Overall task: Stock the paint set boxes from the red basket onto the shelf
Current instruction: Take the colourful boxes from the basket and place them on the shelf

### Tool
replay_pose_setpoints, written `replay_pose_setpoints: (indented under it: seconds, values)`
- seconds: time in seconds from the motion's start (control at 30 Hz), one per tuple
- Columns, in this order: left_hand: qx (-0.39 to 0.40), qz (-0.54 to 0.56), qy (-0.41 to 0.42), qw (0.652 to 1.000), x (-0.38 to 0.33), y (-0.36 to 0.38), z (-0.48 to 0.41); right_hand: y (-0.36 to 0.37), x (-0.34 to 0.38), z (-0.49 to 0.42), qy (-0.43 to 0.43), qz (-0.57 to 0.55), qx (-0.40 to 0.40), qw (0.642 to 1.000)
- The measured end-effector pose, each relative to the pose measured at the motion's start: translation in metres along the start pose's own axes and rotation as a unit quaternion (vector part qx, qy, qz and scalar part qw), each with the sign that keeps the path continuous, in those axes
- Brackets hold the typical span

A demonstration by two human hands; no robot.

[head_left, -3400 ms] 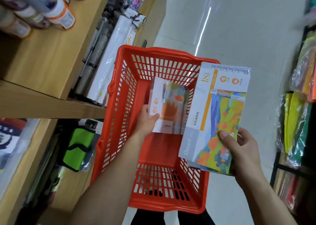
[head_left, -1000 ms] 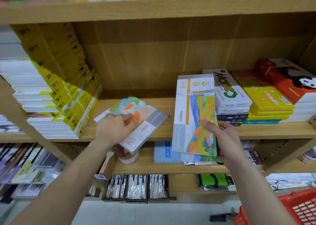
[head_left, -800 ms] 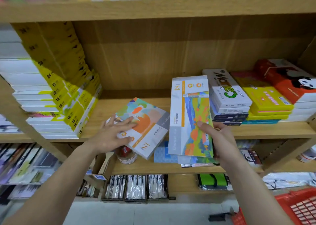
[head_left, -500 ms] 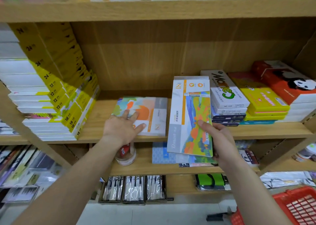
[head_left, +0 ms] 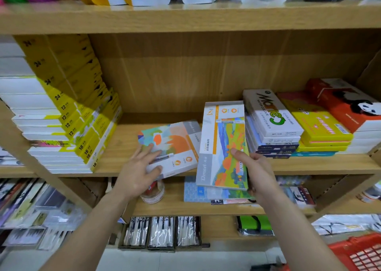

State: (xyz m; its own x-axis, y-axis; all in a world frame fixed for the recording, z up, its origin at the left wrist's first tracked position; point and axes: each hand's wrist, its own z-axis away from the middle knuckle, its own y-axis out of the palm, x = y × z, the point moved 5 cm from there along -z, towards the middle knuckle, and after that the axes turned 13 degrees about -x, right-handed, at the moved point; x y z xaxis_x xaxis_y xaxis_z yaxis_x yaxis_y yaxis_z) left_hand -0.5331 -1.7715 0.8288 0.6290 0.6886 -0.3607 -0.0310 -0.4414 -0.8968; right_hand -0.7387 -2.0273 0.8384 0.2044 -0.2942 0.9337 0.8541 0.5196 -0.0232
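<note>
A small paint set box (head_left: 175, 143) with pastel and orange shapes lies flat on the wooden shelf (head_left: 123, 149), skewed, its near corner over the front edge. My left hand (head_left: 140, 172) rests on its near left corner, fingers on top and thumb at the front edge. My right hand (head_left: 257, 174) grips a tall paint set box (head_left: 224, 143) with a landscape picture, held upright in front of the shelf gap. The edge of another box shows just beneath it. A corner of the red basket (head_left: 360, 252) appears at the bottom right.
A leaning stack of yellow and white boxes (head_left: 68, 118) fills the shelf's left part. Stacked colour boxes (head_left: 274, 122) and yellow and red sets (head_left: 323, 124) stand on the right. The lower shelf holds a tape roll (head_left: 153, 194) and flat packets.
The small box has turned from square with the shelf to skewed, under my left hand. My right hand with the tall box has barely moved.
</note>
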Motion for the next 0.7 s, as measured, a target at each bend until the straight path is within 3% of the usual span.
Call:
replay_pose_setpoints:
  seconds: [0.13, 0.23, 0.4, 0.53, 0.7]
  values:
    - [-0.026, -0.044, 0.03, 0.998, -0.014, -0.005, 0.023, 0.014, 0.006, -0.008, 0.001, -0.015, 0.001, 1.0]
    - [-0.076, -0.013, 0.081, 0.994, -0.022, -0.01, 0.047, 0.039, 0.018, -0.014, 0.017, -0.024, 0.002, 1.0]
    - [-0.038, 0.033, 0.135, 0.99, -0.034, -0.003, 0.036, 0.062, 0.034, -0.02, 0.047, -0.053, 0.046, 0.996]
    - [0.042, -0.042, 0.142, 0.988, -0.034, 0.022, 0.015, 0.024, 0.031, -0.027, 0.02, -0.019, 0.002, 1.0]
    - [-0.023, -0.132, 0.066, 0.989, -0.05, 0.034, -0.01, 0.009, 0.027, -0.023, -0.016, 0.014, -0.005, 1.0]
